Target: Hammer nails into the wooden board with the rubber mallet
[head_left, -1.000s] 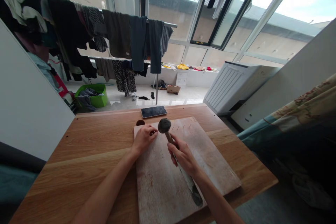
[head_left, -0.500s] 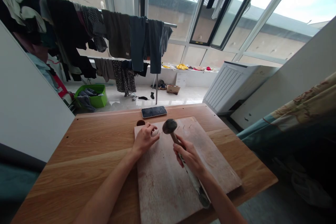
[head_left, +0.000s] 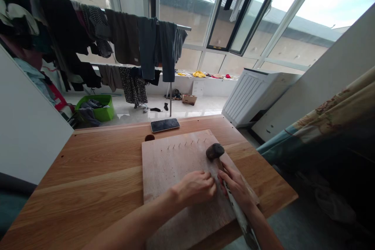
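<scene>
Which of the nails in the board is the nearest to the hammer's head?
The rightmost nail, ending the row on the board; all others stand farther left of the hammer's head.

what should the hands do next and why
Probably move the left hand clear of the hammer before any swing: it is curled close beside the right hand gripping that hammer, away from the nails standing in the wooden board.

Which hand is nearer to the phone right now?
Left. The left hand is over the board, to the phone's near right; the right hand, gripping the hammer, is farther right.
</scene>
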`<state>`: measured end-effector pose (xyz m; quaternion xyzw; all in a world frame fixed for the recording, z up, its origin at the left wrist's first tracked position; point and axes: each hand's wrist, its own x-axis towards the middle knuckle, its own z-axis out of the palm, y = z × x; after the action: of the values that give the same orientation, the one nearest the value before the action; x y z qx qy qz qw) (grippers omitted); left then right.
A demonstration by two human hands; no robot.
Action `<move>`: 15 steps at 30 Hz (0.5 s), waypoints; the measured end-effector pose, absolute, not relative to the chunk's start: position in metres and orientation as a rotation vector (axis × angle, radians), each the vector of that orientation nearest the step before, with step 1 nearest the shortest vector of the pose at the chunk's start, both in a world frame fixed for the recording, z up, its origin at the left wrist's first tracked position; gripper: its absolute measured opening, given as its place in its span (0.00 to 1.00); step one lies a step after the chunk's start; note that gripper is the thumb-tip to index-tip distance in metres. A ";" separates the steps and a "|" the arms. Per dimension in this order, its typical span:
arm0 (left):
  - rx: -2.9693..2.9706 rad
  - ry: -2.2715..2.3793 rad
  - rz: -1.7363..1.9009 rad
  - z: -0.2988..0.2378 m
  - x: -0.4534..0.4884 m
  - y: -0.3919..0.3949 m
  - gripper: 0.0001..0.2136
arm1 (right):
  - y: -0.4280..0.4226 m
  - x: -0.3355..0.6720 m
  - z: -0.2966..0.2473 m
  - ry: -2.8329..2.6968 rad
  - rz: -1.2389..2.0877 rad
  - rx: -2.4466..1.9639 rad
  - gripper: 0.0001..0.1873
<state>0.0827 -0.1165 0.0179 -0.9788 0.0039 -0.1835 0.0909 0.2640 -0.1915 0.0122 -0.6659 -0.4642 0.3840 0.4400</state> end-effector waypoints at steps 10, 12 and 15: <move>-2.910 0.022 -0.533 0.034 0.064 -0.102 0.06 | -0.190 0.260 0.017 -1.147 0.970 -1.667 0.21; -3.001 -0.124 -0.619 0.033 0.045 -0.091 0.06 | -0.190 0.261 0.017 -1.134 0.989 -1.660 0.20; -3.142 -0.640 -1.051 0.023 0.009 -0.066 0.09 | -0.191 0.258 0.019 -1.120 1.000 -1.641 0.19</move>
<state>0.0093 -0.0658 0.0226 -0.9248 -0.1882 -0.3094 -0.1164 0.2582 -0.1908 0.0190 -0.6616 -0.4513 0.4030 0.4430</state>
